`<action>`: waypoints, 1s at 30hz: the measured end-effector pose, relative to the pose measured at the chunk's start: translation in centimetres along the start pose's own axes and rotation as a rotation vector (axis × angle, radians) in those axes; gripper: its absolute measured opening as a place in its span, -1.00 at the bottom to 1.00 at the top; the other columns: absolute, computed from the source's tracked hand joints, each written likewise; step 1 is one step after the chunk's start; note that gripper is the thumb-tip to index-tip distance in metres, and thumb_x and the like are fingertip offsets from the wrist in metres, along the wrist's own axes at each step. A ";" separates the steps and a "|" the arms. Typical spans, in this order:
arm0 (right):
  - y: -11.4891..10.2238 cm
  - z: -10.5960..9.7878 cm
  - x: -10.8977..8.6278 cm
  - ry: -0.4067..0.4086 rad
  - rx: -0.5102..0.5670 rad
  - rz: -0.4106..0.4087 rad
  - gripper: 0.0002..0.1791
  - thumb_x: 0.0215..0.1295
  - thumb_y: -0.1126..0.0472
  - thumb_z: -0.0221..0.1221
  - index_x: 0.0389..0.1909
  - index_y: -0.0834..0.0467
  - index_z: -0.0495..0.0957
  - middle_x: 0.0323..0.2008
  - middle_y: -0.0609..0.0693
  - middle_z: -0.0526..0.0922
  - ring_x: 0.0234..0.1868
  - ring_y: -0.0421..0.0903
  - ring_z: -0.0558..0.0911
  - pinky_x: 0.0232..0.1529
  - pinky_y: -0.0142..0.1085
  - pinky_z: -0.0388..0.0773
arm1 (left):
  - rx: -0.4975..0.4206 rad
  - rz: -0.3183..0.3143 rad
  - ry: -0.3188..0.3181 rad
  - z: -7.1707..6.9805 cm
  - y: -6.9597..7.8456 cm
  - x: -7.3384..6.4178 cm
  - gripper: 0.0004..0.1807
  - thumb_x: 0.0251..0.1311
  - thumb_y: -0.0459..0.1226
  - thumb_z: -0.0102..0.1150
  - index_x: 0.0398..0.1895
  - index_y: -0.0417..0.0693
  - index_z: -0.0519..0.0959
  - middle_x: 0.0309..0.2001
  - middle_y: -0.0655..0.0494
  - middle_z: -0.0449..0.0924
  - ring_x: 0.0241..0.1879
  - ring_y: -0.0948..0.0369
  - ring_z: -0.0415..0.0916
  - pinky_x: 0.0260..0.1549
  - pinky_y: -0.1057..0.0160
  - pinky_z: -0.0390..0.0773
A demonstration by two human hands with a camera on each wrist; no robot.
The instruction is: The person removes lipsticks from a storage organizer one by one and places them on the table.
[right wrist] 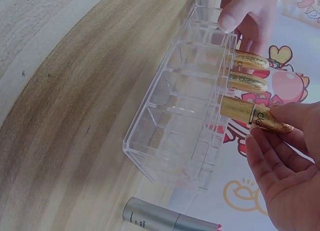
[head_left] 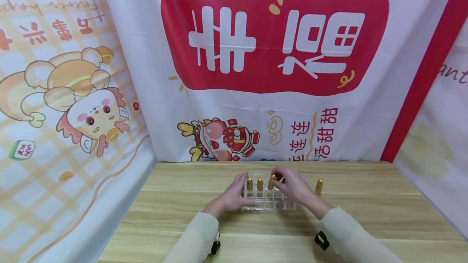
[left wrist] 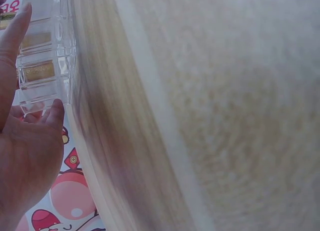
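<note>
A clear lipstick organizer (head_left: 269, 205) with rows of square compartments stands on the table. My left hand (head_left: 234, 195) holds its left end, thumb along the front and fingers around the side and back. Two gold lipsticks stand in the back row at the left, the outer lipstick (head_left: 250, 184) and its neighbour (head_left: 260, 184). My right hand (head_left: 290, 184) pinches a third gold lipstick (right wrist: 239, 109) by its cap between thumb and fingertips. This lipstick tilts slightly, its lower end at the third back compartment. In the left wrist view, gold tubes (left wrist: 39, 71) show through the clear wall.
Another gold lipstick (head_left: 319, 186) stands on the wooden table (head_left: 175, 230) to the right of the organizer. A silver tube (right wrist: 155, 214) is near the organizer's right end, mostly hidden behind my right hand in the head view. Printed cloth (head_left: 146, 72) hangs behind and at both sides.
</note>
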State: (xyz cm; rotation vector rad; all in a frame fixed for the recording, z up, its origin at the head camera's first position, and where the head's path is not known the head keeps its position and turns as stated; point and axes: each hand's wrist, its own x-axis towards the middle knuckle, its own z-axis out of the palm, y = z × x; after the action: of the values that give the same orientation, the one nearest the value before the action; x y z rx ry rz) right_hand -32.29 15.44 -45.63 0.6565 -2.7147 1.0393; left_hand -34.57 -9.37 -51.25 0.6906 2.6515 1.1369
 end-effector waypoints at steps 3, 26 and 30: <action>-0.1 -0.2 -0.1 0.006 0.006 -0.008 -0.87 0.27 0.36 0.35 -0.21 0.13 0.66 -0.34 -0.10 0.69 -0.33 -0.21 0.64 -0.30 -0.44 0.65 | 0.001 -0.002 -0.002 0.0 -0.1 0.0 0.29 0.03 0.08 0.55 0.66 -0.09 -0.10 0.60 -0.10 0.00 0.57 -0.05 0.00 0.53 -0.09 0.08; 0.4 -1.0 -0.4 0.016 -0.012 -0.043 -0.87 0.28 0.35 0.36 -0.22 0.09 0.67 -0.33 -0.06 0.72 -0.31 -0.19 0.66 -0.26 -0.41 0.68 | -0.022 -0.008 -0.001 0.2 -0.2 0.1 0.29 0.04 0.10 0.54 0.67 -0.04 -0.10 0.60 -0.07 0.00 0.57 -0.06 0.01 0.52 -0.11 0.10; 0.5 -1.2 -0.4 0.023 -0.033 -0.046 -0.87 0.27 0.34 0.37 -0.25 0.06 0.68 -0.35 -0.10 0.70 -0.32 -0.21 0.64 -0.27 -0.42 0.67 | -0.027 -0.020 -0.004 0.1 -0.1 0.0 0.30 0.03 0.12 0.54 0.67 0.00 -0.11 0.62 -0.06 -0.04 0.58 -0.06 -0.03 0.53 -0.11 0.07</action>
State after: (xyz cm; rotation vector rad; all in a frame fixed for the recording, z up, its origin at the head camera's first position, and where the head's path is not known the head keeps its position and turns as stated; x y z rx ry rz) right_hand -32.19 16.73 -45.13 0.6943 -2.6777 0.9831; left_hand -34.61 -9.35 -51.41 0.6595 2.6285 1.1619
